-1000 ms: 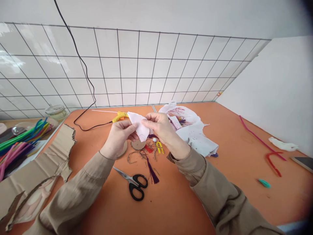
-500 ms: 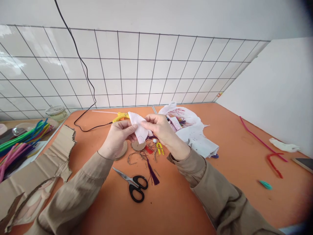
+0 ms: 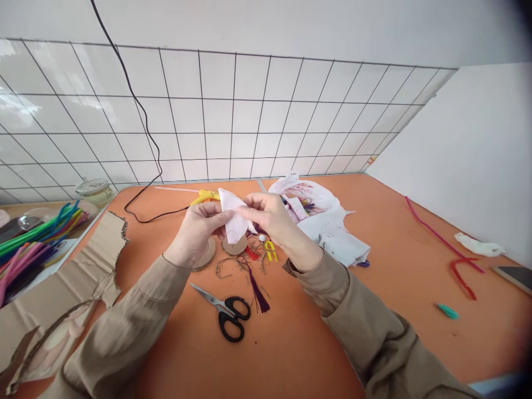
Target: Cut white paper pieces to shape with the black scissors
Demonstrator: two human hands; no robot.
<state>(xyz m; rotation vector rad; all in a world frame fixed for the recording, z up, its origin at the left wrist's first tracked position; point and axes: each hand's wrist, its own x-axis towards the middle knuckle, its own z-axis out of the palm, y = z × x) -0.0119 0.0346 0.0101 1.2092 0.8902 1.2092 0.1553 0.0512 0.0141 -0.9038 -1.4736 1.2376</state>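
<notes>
Between my hands, above the middle of the table, is a folded piece of pale pink fabric with a faint round outline drawn near its lower tip. My left hand pinches its left side between thumb and fingers. On the other side, my right hand grips the upper right edge with thumb and forefinger. Below lie two cardboard discs, partly covered by the hands and fabric. A purple tassel, a bent yellow pipe cleaner and brown scraps lie close by. Black-handled scissors rest nearer to me, blades slightly apart.
A yellow glue gun lies behind my left hand, its black cable running up the tiled wall. A white plastic bag sits right of centre. Torn cardboard and colourful pipe cleaners are at left; a red pipe cleaner at right.
Both hands keep hold of the fabric, which has turned slightly, its lower tip shifting a little left. The whole view has shifted slightly; the things on the table lie as before.
</notes>
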